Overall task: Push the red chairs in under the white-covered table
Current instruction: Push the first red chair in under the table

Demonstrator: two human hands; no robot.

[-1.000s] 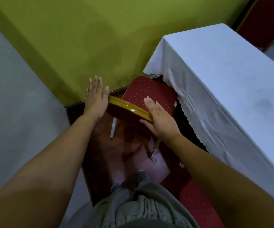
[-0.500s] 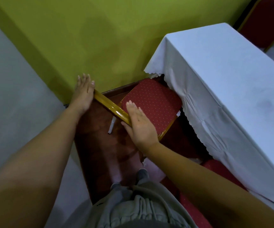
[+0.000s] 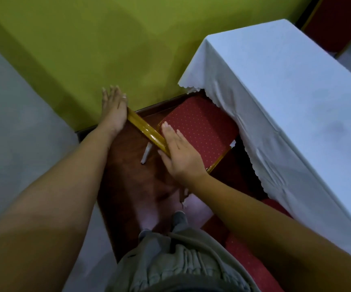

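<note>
Here the red chair (image 3: 200, 127) backrest sits under both flat hands (image 3: 149, 131)

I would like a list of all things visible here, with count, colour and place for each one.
red chair: one, red dotted seat, gold back rail, centre, seat partly under the tablecloth edge
second red chair: one, red, bottom right, partly hidden
table: one, white cloth, right
wall: green, top
floor: dark brown, centre
left hand: one, flat, at the rail's far end
right hand: one, flat, on the rail's near end
legs: grey trousers, bottom
</note>
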